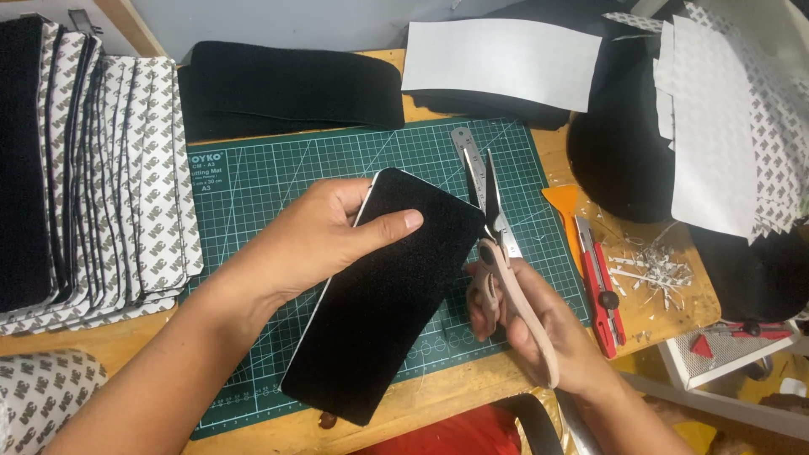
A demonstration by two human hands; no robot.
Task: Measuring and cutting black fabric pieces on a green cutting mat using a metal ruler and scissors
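My left hand (316, 240) holds a black felt-like rectangular sheet (383, 303) with rounded corners by its upper left edge, thumb on top. The sheet hangs tilted over a green cutting mat (270, 181). My right hand (527, 316) grips scissors with beige handles (497, 244). Their dark blades point up and meet the sheet's upper right edge. A metal ruler (470, 156) lies on the mat just behind the blades.
Finished black pieces with patterned backing are stacked at the left (109, 177). Black strips (291, 88) and white-backed sheets (501, 63) lie at the back, more sheets at the right (716, 126). A red utility knife (600, 286), an orange scraper (563, 202) and paper trimmings (653, 270) sit right of the mat.
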